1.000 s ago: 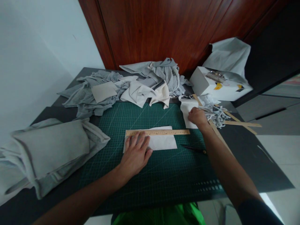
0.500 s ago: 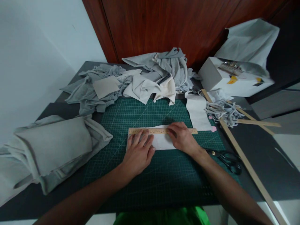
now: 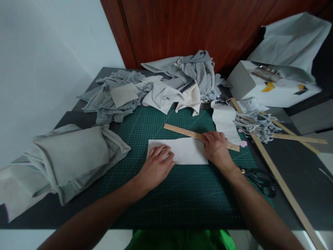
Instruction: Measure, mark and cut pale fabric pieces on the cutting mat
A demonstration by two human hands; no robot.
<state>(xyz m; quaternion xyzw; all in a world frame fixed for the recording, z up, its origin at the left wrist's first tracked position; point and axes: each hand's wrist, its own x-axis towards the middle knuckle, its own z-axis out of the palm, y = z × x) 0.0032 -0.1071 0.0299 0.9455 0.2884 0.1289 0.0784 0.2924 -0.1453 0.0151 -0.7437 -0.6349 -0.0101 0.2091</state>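
A white rectangular piece of cloth [image 3: 188, 152] lies flat on the green cutting mat [image 3: 166, 194]. My left hand [image 3: 157, 165] rests on its left end, palm down, fingers a little bent and apart. My right hand [image 3: 217, 147] is closed around a wooden ruler [image 3: 182, 130] beside the cloth's right end. The ruler slants across the mat, its left end beyond the cloth's far edge and its right end showing past my hand.
Black-handled scissors [image 3: 260, 178] lie right of my right forearm. Long wooden strips [image 3: 275, 173] cross the right side near tangled cloth scraps [image 3: 256, 123]. Folded grey fabric [image 3: 75, 152] sits at left. Crumpled cloth [image 3: 161, 93] and a white box [image 3: 273, 85] stand at the back.
My right hand has moved the ruler off the cloth, to the right and turned at a slant. My left hand's fingers have left the ruler and drawn in on the cloth.
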